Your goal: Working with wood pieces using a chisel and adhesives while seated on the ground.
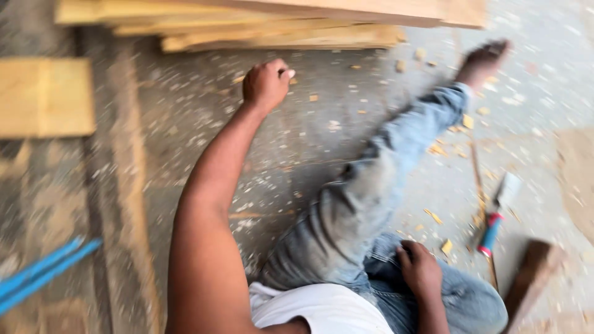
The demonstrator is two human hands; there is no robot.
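Take the stack of pale planks point(272, 25) at the top as your landmark. Left of it and lower lies a flat yellowish board point(43, 96). Far below it to the left run two blue rods point(43, 272). Wood chips point(433, 216) litter the concrete floor point(185, 124) beneath it.
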